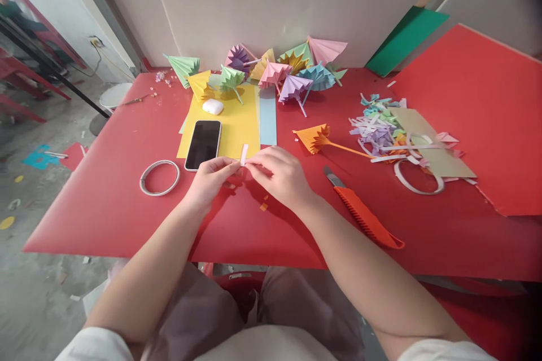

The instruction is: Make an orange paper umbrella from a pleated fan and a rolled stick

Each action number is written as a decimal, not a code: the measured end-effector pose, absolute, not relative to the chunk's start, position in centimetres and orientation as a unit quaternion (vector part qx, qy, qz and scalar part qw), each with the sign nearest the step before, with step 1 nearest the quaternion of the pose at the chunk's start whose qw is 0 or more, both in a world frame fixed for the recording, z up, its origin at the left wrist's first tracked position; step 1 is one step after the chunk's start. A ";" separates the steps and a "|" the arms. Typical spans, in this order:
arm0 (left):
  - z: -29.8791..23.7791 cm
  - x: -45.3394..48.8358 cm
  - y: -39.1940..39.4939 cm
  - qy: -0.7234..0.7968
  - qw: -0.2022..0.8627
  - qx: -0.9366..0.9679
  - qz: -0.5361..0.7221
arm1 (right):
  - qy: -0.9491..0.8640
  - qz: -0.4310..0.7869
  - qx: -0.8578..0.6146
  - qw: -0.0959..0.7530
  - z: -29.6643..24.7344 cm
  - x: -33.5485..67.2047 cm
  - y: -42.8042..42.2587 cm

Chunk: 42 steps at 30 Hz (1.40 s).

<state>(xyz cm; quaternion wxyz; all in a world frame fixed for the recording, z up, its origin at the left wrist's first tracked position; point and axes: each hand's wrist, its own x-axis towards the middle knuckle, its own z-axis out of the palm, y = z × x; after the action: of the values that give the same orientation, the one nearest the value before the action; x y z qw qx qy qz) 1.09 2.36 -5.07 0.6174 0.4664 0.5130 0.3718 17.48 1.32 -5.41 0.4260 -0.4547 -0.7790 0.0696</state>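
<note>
On the red counter (105,214): near edge runs across six o'clock from the hands, bare surface before it, widest open stretch at eight. Folded-paper umbrellas (274,74) crowd twelve to one. Orange-handled knife (366,215) at four, blade toward the hands. Left hand (209,179) and right hand (283,174) meet mid-counter, wrists angled inward, backs up. Phone (203,145) at ten, beside the left; tape roll (143,181) at nine. Pale strip (244,153) between the hands, near-upright, both sets of fingers pinched closed at its lower end.

A red table (105,214) stands by a pale wall (262,0) on grey floor (42,293).
</note>
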 end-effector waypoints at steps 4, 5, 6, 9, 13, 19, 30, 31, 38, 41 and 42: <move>-5.0 1.1 2.3 0.496 0.638 0.448 0.382 | -0.803 0.025 -0.421 0.421 -6.0 17.0 1.4; -5.0 1.1 2.3 0.491 0.645 0.444 0.382 | -0.801 0.022 -0.419 0.426 -6.1 17.0 1.4; -5.0 1.1 2.3 0.486 0.652 0.440 0.382 | -0.799 0.019 -0.418 0.432 -6.1 17.0 1.5; -4.9 1.0 2.4 0.473 0.670 0.429 0.379 | -0.790 0.007 -0.405 0.460 -6.2 17.1 1.6; -5.0 0.9 2.4 0.466 0.676 0.428 0.377 | -0.779 -0.003 -0.386 0.494 -6.3 17.1 1.7; -5.2 1.0 2.4 0.484 0.633 0.464 0.387 | -0.779 0.005 -0.391 0.489 -6.3 17.0 1.7; -5.2 1.6 1.9 0.518 0.542 0.522 0.408 | -0.783 -0.005 -0.423 0.456 -6.4 17.0 1.6; -5.3 1.6 1.9 0.517 0.535 0.527 0.410 | -0.784 -0.002 -0.420 0.457 -6.5 17.0 1.6; -5.4 1.7 1.8 0.516 0.519 0.545 0.409 | -0.782 0.035 -0.431 0.448 -6.5 17.0 1.6; -5.4 1.7 1.8 0.519 0.517 0.548 0.404 | -0.780 0.045 -0.430 0.452 -6.4 17.0 1.6; -5.3 1.7 1.8 0.520 0.517 0.548 0.402 | -0.779 0.050 -0.429 0.454 -6.4 17.0 1.6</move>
<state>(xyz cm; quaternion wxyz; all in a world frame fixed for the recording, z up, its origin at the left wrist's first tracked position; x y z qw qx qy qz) 1.66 1.76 -5.34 0.5166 0.5484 0.5202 0.4022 17.05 1.59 -6.41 0.4539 -0.4294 -0.7792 0.0499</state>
